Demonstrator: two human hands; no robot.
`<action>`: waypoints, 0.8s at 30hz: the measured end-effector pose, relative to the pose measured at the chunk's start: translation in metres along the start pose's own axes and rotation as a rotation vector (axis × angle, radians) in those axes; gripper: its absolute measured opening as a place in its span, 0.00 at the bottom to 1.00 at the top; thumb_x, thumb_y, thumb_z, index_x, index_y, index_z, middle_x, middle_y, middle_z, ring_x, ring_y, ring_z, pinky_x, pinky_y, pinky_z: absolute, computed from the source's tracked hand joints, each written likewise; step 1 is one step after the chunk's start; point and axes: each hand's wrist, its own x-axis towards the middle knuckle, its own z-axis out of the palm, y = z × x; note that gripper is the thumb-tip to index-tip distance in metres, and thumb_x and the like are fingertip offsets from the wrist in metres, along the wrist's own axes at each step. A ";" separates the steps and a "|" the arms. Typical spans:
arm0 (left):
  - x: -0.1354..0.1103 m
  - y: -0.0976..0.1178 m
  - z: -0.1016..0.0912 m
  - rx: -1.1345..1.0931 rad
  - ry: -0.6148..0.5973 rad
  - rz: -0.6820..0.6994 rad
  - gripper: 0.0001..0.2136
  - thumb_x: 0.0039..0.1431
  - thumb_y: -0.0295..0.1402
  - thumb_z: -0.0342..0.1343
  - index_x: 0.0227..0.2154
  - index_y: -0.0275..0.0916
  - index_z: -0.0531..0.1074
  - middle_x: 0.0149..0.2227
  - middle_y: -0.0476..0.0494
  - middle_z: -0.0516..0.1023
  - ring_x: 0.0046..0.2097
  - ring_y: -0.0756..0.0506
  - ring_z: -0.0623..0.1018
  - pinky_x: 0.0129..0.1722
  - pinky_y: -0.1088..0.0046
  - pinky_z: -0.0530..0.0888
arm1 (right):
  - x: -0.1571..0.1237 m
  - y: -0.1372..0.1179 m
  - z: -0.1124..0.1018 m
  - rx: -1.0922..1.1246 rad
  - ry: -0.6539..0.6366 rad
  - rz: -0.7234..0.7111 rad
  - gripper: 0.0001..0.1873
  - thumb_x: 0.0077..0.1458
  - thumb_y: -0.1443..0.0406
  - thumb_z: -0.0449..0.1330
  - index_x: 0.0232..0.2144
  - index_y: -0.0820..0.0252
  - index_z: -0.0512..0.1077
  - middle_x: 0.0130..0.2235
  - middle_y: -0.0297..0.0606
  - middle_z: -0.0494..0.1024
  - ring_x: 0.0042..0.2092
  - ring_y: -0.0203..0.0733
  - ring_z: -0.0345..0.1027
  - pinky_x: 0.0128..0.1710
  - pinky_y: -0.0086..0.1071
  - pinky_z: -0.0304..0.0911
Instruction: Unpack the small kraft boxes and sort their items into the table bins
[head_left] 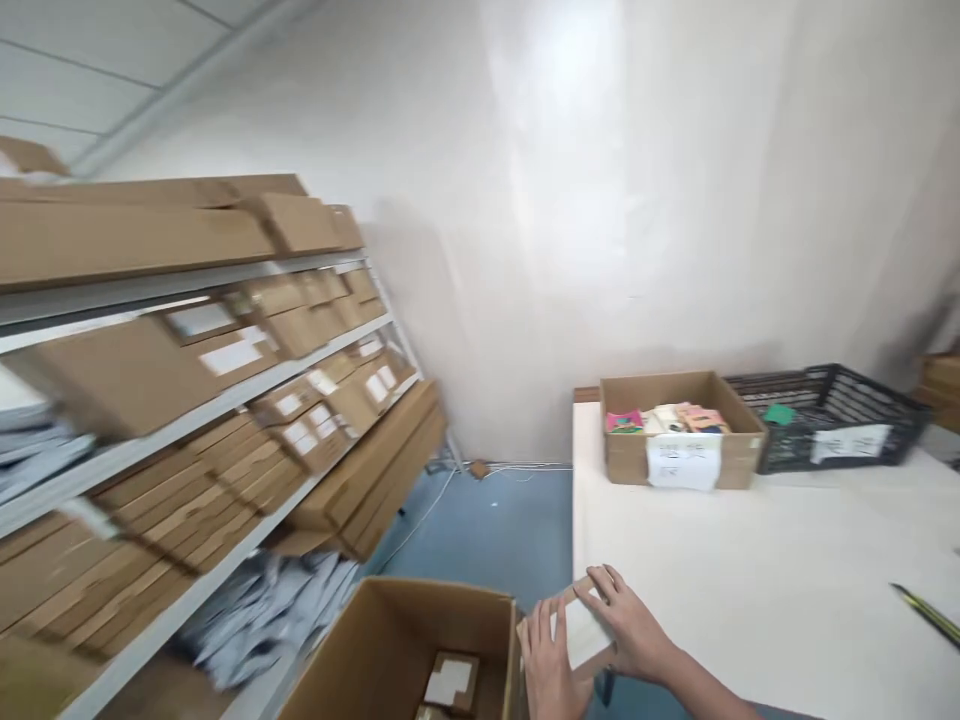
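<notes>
Between my two hands is a small cardboard box [583, 632] with a white label on its upper face. My left hand [550, 665] grips its near left side, and my right hand [630, 625] wraps round the far right side. The box is tilted, held beside the right rim of a large open carton [442, 600] and near the corner of the white table [675, 570]. Inside the carton lies another small labelled box [452, 682], with part of a further one below it at the frame's bottom edge.
On the left, a metal shelf rack [300, 350] holds many cardboard boxes and grey bags [270, 610]. A cardboard bin [679, 440] of colourful packets and a black plastic crate [832, 420] stand on the table. A dark pen-like object [926, 610] lies at right.
</notes>
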 end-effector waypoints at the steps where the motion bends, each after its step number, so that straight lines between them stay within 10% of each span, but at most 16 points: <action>1: 0.017 0.030 0.007 0.005 -0.035 0.059 0.47 0.47 0.40 0.68 0.72 0.51 0.60 0.72 0.40 0.65 0.72 0.27 0.61 0.73 0.42 0.55 | -0.018 0.025 -0.013 -0.005 0.034 0.059 0.58 0.38 0.62 0.69 0.73 0.50 0.59 0.74 0.54 0.53 0.74 0.75 0.42 0.70 0.67 0.43; 7: 0.097 0.218 0.039 0.016 -0.221 0.224 0.41 0.55 0.26 0.58 0.74 0.43 0.57 0.75 0.38 0.59 0.77 0.33 0.50 0.73 0.49 0.56 | -0.138 0.171 -0.069 -0.039 0.196 0.652 0.62 0.40 0.61 0.71 0.75 0.49 0.52 0.76 0.52 0.49 0.73 0.71 0.43 0.69 0.60 0.47; 11: 0.113 0.293 0.057 -0.036 -0.388 0.306 0.37 0.59 0.26 0.54 0.73 0.43 0.58 0.76 0.38 0.57 0.77 0.35 0.49 0.72 0.54 0.60 | -0.209 0.243 -0.083 0.020 0.030 1.045 0.60 0.47 0.58 0.72 0.76 0.45 0.48 0.72 0.50 0.57 0.73 0.70 0.46 0.67 0.57 0.49; 17: 0.117 0.309 0.093 -0.051 -0.504 0.352 0.33 0.61 0.29 0.54 0.71 0.42 0.62 0.74 0.38 0.60 0.76 0.34 0.56 0.72 0.54 0.62 | -0.224 0.269 -0.092 0.130 0.013 1.055 0.44 0.61 0.62 0.59 0.76 0.49 0.51 0.65 0.50 0.69 0.67 0.61 0.60 0.62 0.48 0.59; 24: 0.164 0.303 0.123 -0.076 -0.555 0.417 0.32 0.61 0.30 0.55 0.69 0.42 0.63 0.72 0.35 0.63 0.73 0.36 0.63 0.70 0.55 0.65 | -0.205 0.260 -0.096 0.268 0.003 1.098 0.55 0.53 0.66 0.65 0.77 0.48 0.45 0.69 0.50 0.65 0.63 0.61 0.66 0.60 0.46 0.63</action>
